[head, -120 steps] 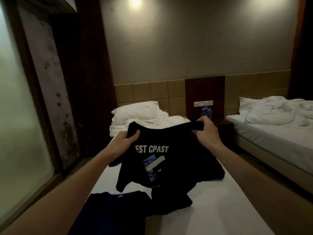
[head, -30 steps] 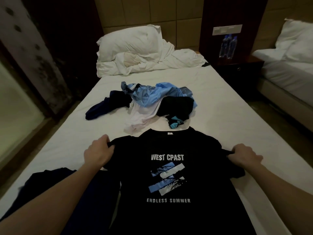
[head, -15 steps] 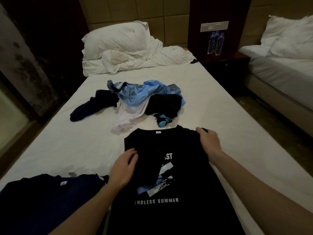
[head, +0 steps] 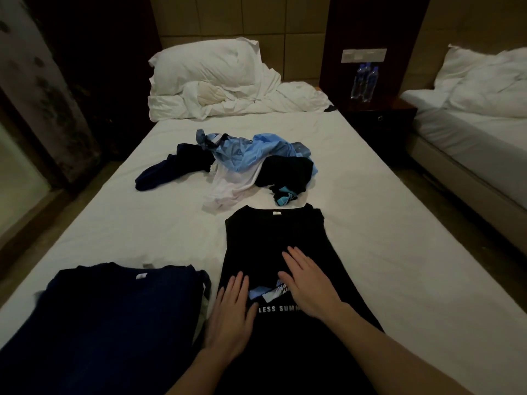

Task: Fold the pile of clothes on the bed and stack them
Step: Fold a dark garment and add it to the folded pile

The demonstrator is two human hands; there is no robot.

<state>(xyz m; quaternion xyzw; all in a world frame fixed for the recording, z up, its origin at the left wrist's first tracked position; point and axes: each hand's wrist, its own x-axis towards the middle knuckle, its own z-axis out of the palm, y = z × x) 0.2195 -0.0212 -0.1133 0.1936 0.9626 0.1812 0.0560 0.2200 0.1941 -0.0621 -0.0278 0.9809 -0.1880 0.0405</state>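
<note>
A black printed T-shirt (head: 273, 238) lies flat on the white bed (head: 385, 252), both sides folded in to a narrow strip. My left hand (head: 232, 315) and my right hand (head: 309, 286) rest flat on its chest, fingers straight, partly covering the print. To its left lies a dark navy garment (head: 114, 315), laid flat. Farther up the bed sits a loose pile of clothes (head: 248, 163): light blue, white, black and navy pieces tangled together.
A white pillow and crumpled duvet (head: 211, 78) lie at the head of the bed. A dark nightstand (head: 379, 115) with two water bottles (head: 365, 81) stands to the right, then a second bed (head: 470, 132). Floor runs along both sides.
Both sleeves and sides of the black T-shirt have been folded inward. My hands let go of its edges and now lie flat on the middle of the shirt.
</note>
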